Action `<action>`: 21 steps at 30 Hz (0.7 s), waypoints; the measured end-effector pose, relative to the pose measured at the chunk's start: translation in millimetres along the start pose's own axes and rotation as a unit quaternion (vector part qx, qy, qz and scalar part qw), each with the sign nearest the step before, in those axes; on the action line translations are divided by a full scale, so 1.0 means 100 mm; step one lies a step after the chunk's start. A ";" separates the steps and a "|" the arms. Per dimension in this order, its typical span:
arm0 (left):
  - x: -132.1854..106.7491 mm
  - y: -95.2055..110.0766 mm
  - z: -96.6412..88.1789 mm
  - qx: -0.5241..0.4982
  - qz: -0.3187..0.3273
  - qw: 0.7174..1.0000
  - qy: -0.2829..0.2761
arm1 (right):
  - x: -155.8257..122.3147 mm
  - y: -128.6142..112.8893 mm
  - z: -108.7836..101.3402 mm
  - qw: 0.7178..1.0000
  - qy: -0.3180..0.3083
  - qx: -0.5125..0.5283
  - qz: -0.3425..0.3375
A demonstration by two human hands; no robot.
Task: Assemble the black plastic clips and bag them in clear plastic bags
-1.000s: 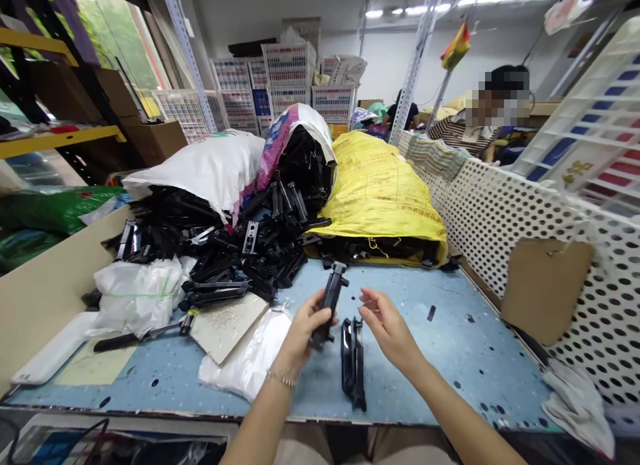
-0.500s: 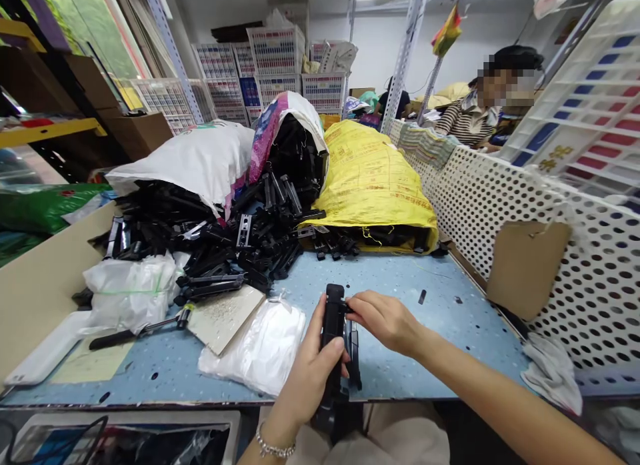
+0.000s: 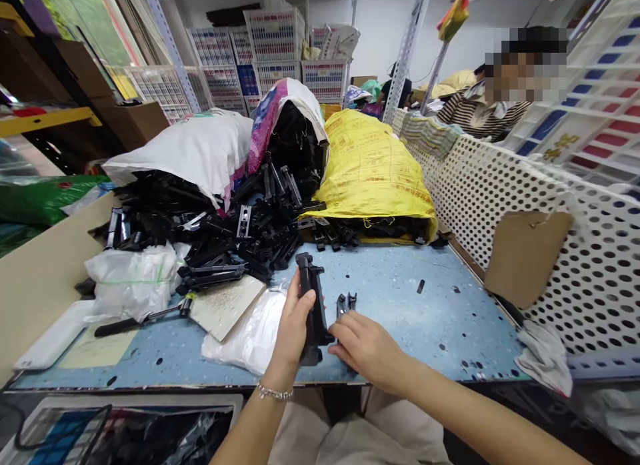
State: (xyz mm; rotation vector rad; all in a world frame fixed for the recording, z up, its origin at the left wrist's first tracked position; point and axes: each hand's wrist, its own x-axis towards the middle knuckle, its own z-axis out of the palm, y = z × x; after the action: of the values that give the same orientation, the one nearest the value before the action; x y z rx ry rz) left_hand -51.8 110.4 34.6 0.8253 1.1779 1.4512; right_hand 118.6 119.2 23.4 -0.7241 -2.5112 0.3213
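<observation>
My left hand (image 3: 295, 318) is wrapped round a long black plastic part (image 3: 314, 291), held tilted above the table's front edge. Short pegs stick out from the part's right side near both ends. At its lower right end, the bent fingers of my right hand (image 3: 367, 351) pinch at a peg; the fingertips are partly hidden. Just behind my right hand lie slim black pieces (image 3: 346, 303) on the blue tabletop (image 3: 395, 305), partly covered by that hand.
A heap of black parts (image 3: 215, 241) spills from a white sack (image 3: 185, 151) and a yellow sack (image 3: 375, 171). Left of my hands lie white plastic bags (image 3: 250, 338), a beige tile (image 3: 227, 308) and a black-handled tool (image 3: 117, 327). A perforated white panel (image 3: 460, 198) borders the right; a person sits beyond.
The black part has moved left and away from me in my left hand. My right hand has shifted from its upper end to its lower end.
</observation>
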 end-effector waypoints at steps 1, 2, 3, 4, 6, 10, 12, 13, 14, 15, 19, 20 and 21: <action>0.00 -0.03 -0.01 0.003 -0.002 1.000 -0.002 | -0.03 -0.03 0.03 0.999 0.002 -0.042 -0.034; 0.00 -0.07 -0.02 0.006 -0.006 1.000 -0.006 | -0.06 -0.06 0.05 0.996 0.002 -0.067 -0.054; 0.00 -0.11 -0.03 0.009 -0.010 1.000 -0.011 | -0.08 -0.07 0.08 0.995 -0.002 -0.078 -0.061; 0.01 -0.17 -0.05 0.013 -0.013 1.000 -0.013 | -0.11 -0.07 0.11 0.995 -0.012 -0.078 -0.060; 0.06 -0.29 -0.12 0.029 -0.023 0.999 -0.018 | -0.12 0.00 0.16 0.997 -0.044 -0.058 -0.039; 0.18 -0.63 -0.22 0.119 -0.022 0.993 -0.004 | 0.14 0.51 0.20 0.995 -0.044 -0.033 0.085; 0.17 -0.84 -0.18 0.169 -0.002 0.986 0.005 | 0.43 0.92 0.18 0.976 0.034 -0.080 0.199; 0.15 -0.95 -0.13 0.189 0.002 0.982 0.003 | 0.59 1.13 0.17 0.966 0.061 -0.098 0.232; 0.12 -1.04 -0.08 0.206 0.002 0.979 -0.001 | 0.75 1.32 0.16 0.954 0.083 -0.114 0.263; 0.08 -1.13 -0.03 0.222 0.001 0.975 -0.005 | 0.89 1.49 0.15 0.945 0.097 -0.127 0.285; -0.01 -1.26 0.00 0.263 0.024 0.964 -0.015 | 1.05 1.90 0.13 0.930 0.110 -0.148 0.319; -0.01 -1.24 -0.03 0.258 0.026 0.966 -0.018 | 1.00 1.94 0.12 0.930 0.110 -0.149 0.318; 0.00 -1.21 -0.08 0.250 0.024 0.968 -0.020 | 0.91 1.97 0.11 0.931 0.112 -0.148 0.315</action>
State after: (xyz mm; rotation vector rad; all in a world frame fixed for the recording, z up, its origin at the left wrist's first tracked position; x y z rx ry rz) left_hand -23.7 105.2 -83.4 1.2255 1.5298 1.1796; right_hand 130.8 332.0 -18.9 -1.5950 -2.0698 0.0615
